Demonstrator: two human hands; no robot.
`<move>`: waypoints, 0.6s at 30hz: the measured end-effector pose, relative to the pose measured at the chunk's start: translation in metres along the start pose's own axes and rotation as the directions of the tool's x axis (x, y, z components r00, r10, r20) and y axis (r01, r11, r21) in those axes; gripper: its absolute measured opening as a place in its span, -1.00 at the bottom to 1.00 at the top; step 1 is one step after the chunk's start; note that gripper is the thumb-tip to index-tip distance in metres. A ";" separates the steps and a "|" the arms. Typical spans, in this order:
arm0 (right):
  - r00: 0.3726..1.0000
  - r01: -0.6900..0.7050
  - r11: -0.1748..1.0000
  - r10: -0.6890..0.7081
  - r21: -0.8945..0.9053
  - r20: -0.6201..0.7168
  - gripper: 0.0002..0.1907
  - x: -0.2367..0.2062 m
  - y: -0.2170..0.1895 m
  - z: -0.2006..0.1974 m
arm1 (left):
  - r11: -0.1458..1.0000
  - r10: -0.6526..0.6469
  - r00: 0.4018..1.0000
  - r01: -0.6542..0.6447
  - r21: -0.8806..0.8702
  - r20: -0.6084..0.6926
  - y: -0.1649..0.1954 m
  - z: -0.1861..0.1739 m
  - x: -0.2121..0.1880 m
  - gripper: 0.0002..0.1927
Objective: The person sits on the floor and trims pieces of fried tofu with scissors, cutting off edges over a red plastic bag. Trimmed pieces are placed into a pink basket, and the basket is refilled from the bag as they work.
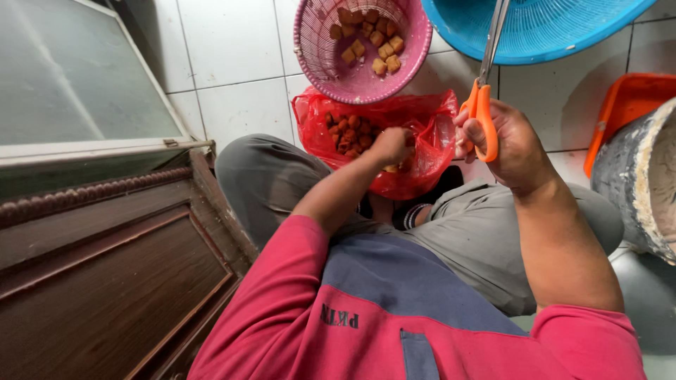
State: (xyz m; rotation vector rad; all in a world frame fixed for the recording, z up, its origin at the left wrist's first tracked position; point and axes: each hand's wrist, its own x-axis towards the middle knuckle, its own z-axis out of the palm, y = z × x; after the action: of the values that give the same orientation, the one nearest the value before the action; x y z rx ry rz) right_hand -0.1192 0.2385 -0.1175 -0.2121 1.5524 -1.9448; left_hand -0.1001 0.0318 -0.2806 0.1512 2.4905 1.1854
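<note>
My left hand [391,146] reaches into a red plastic bag [429,116] full of small brown fried cubes [348,132]; its fingers are curled inside the bag, and whether they hold a cube is hidden. My right hand [508,144] grips orange-handled scissors [483,112], whose metal blades point up and away. A pink basket [320,42] beyond the bag holds several golden-brown cubes [370,39]. I sit cross-legged on the floor in grey trousers, the bag between my knees.
A blue basket [535,28] sits at the top right. An orange tray [623,105] and a grey cement-stained bucket [637,176] stand at the right. A dark wooden door [105,267] with a frosted pane is on my left. The floor is white tile [232,49].
</note>
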 end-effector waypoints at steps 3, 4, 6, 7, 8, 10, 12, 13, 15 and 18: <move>1.000 0.001 1.000 -0.001 0.019 -0.016 -0.70 0.000 0.003 -0.006 | 0.996 0.091 0.995 -0.090 0.027 -0.046 0.005 0.033 -0.008 -0.79; 1.000 -0.005 1.000 0.006 0.026 -0.023 -0.69 0.000 0.005 -0.007 | 0.991 0.064 0.998 -0.064 0.116 0.008 0.004 0.041 -0.010 -0.82; 0.998 -0.030 1.000 0.030 0.005 -0.060 -0.68 0.001 0.005 -0.010 | 0.972 0.073 0.992 -0.095 0.215 0.108 0.000 0.049 -0.010 -0.84; 0.997 -0.041 0.999 0.041 -0.003 -0.070 -0.67 0.002 0.006 -0.009 | 0.965 0.107 0.982 -0.141 0.220 0.156 -0.002 0.050 -0.010 -0.84; 0.996 -0.049 0.999 0.048 -0.015 -0.071 -0.67 0.003 0.006 -0.009 | 0.956 0.146 0.969 -0.190 0.225 0.200 -0.004 0.050 -0.009 -0.83; 0.996 -0.055 0.998 0.052 -0.042 -0.069 -0.67 0.007 0.005 -0.008 | 0.961 0.129 0.976 -0.167 0.220 0.177 -0.006 0.047 -0.009 -0.84; 0.998 -0.036 0.995 0.032 -0.093 -0.047 -0.68 0.008 0.004 -0.007 | 0.978 0.047 0.991 -0.070 0.196 0.123 -0.007 0.041 -0.007 -0.74; 0.999 -0.029 0.992 0.024 -0.122 -0.041 -0.68 0.009 0.004 -0.007 | 0.986 -0.026 0.997 0.013 0.164 0.078 -0.007 0.037 -0.005 -0.62; 0.999 -0.040 0.997 0.039 -0.064 -0.028 -0.70 0.010 0.007 -0.007 | 0.981 -0.158 0.987 0.154 0.117 0.028 -0.010 0.025 -0.003 -0.53; 0.997 -0.078 0.996 0.078 -0.047 -0.011 -0.72 0.016 0.013 -0.009 | 0.930 -0.307 0.951 0.310 -0.195 0.051 -0.015 -0.013 0.012 -0.64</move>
State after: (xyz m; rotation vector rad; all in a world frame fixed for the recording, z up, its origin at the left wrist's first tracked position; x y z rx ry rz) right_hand -0.1311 0.2354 -0.1363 -0.1601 1.5903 -1.8524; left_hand -0.1155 0.0155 -0.2879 -0.2731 2.2532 1.2776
